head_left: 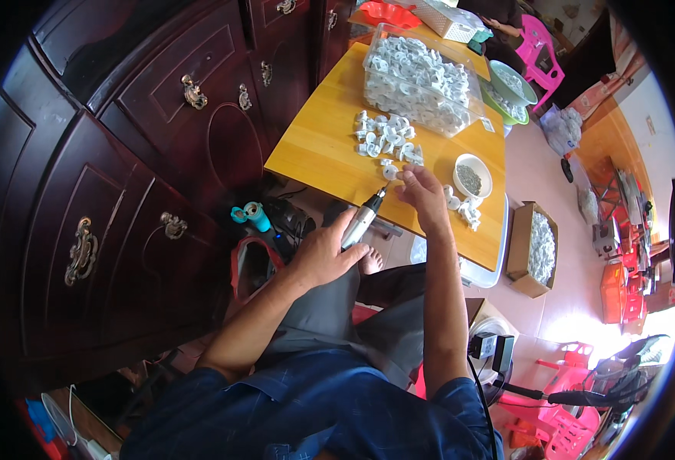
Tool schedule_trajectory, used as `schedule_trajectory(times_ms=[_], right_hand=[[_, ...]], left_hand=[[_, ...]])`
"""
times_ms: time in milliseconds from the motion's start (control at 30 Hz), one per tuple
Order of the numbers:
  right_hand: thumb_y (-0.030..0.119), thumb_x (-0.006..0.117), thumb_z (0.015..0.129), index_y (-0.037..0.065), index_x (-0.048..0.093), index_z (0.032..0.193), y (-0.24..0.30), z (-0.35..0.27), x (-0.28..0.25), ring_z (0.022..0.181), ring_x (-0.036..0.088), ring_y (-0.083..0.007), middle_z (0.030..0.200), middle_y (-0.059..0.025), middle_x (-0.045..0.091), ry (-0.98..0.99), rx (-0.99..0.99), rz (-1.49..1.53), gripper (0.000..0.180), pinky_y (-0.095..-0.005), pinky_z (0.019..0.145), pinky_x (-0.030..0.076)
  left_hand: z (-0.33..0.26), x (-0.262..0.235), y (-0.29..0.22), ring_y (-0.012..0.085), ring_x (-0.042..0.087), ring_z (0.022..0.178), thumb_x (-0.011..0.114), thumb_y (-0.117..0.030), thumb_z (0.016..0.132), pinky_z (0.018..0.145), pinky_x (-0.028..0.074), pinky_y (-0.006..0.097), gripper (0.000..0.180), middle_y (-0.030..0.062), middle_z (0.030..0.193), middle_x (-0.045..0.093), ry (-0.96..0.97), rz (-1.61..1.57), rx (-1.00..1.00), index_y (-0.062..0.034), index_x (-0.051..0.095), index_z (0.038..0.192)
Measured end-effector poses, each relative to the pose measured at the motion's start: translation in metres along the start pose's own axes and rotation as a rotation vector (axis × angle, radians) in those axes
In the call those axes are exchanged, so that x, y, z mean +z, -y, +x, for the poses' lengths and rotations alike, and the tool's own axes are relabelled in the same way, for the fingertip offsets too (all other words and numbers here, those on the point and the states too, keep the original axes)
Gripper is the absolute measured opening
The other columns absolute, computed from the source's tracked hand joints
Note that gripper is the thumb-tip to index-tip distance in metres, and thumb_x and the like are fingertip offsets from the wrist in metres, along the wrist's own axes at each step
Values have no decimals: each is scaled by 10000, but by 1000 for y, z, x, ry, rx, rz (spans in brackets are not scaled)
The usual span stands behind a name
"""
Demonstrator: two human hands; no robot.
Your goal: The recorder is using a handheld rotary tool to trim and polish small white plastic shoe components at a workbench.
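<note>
My left hand (320, 259) is wrapped round a slim electric screwdriver (362, 220) with a silver-grey body and black nose. Its bit points away from me, over the near edge of the wooden table (318, 126). Close to the bit tip, the bent fingers of my right hand (428, 196) pinch a small white plastic part (389, 173); a screw there is too small to make out. Beyond it lies a loose pile of white plastic parts (383, 136). To the right of my right hand stands a white bowl of small metal screws (469, 179), with a few white parts (469, 212) beside it.
A clear bin (422, 123) heaped with white parts fills the table's far end. Green basins (515, 83) and a cardboard box of white parts (533, 253) stand to the right. Dark wooden cabinets (153, 146) line the left. Another person (502, 27) sits at the far end.
</note>
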State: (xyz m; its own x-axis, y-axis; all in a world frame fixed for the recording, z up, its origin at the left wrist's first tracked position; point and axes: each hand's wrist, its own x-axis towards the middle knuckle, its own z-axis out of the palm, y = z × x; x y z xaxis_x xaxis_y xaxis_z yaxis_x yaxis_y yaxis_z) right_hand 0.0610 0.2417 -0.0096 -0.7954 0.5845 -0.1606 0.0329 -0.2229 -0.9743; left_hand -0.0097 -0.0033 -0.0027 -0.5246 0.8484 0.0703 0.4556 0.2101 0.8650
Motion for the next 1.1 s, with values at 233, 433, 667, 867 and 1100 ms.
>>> schedule_trajectory(times_ms=[233,433,667,867,1100], right_hand=[[207,750,829,77,681,1081,-17,21,8,775,688,-214,986,-107,701,-302,-396,-791,291,-349,702,542],[167,749,786,90,691,1012,-22,29,20,782,690,-301,954,-153,696,-312,-463,-1049,246,-405,718,540],[87,730,819,97,720,1041,-35,17,24,733,680,-254,822,-106,696,-255,-506,-765,222,-355,697,541],[102,750,844,44,737,1084,-37,5,31,758,674,-102,885,-64,745,-226,-301,-599,247,-260,706,545],[103,759,837,28,737,1086,-42,5,28,761,671,-85,871,-53,747,-227,-317,-496,261,-254,709,545]], left_hand=[[3,2,13,463,668,954,689,-341,892,798,539,491,677,317,1052,668,-82,-40,67,25,430,1400],[4,-2,10,461,666,964,687,-343,894,810,534,499,664,304,1058,674,-59,-34,35,21,439,1390],[3,2,15,408,673,1008,707,-270,883,841,526,442,626,255,1083,680,-50,-27,-13,-2,455,1389],[2,-1,13,403,671,1014,706,-267,884,844,525,447,623,249,1089,680,-39,-12,-48,-11,456,1394],[4,2,16,462,665,960,676,-356,894,814,530,511,664,302,1049,674,-39,4,11,24,442,1385]])
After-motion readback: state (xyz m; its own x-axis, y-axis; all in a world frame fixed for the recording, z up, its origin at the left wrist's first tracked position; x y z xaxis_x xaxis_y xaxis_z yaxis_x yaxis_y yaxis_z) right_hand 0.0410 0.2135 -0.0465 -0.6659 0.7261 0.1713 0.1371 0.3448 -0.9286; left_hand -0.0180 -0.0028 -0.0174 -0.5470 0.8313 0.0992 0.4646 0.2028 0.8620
